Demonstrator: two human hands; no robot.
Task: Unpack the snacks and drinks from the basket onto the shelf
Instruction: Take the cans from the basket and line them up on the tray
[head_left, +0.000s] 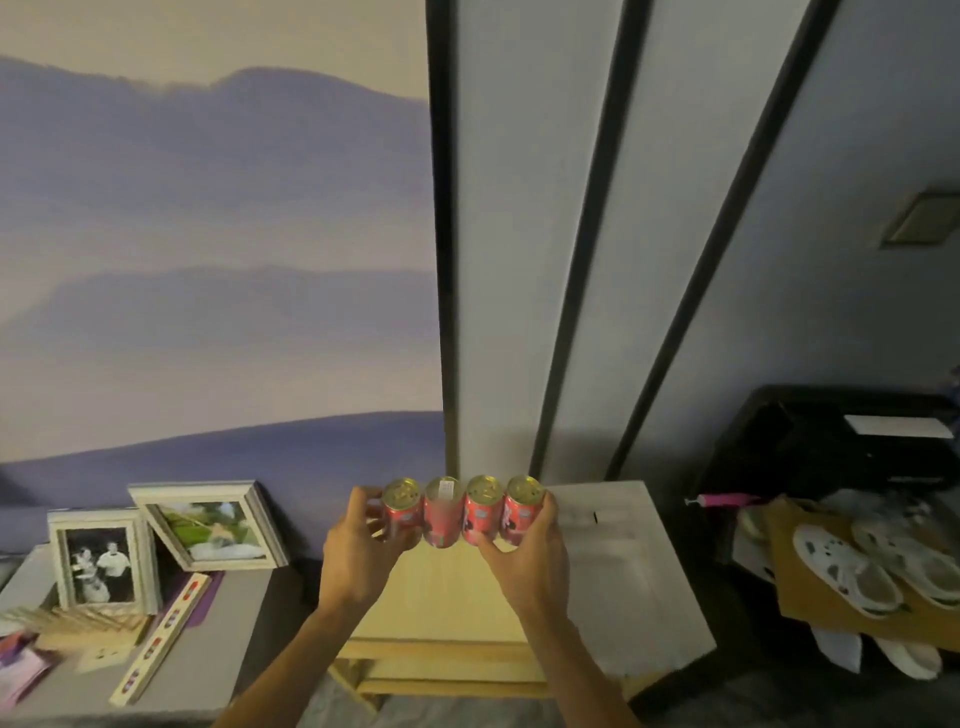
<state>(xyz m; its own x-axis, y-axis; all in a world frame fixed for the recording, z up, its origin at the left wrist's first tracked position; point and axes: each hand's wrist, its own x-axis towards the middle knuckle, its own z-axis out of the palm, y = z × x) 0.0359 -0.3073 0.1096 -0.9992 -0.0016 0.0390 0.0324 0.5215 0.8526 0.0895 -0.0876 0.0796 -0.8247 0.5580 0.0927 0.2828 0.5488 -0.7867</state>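
Note:
Several small red drink cans (462, 512) with gold tops stand side by side in a row at the back of the light wooden shelf (441, 597), against the wall. My left hand (363, 551) wraps the leftmost can (402, 512). My right hand (530, 551) wraps the rightmost can (522, 506), thumb in front of the row. The two hands press the row from both ends. The basket is not in view.
A grey table (208, 649) at the left holds two framed photos (104, 566), a long narrow box (161, 644) and papers. A whitish board (623, 571) lies right of the shelf. White slippers (878, 566) on cardboard sit by a black bin (831, 441) at the right.

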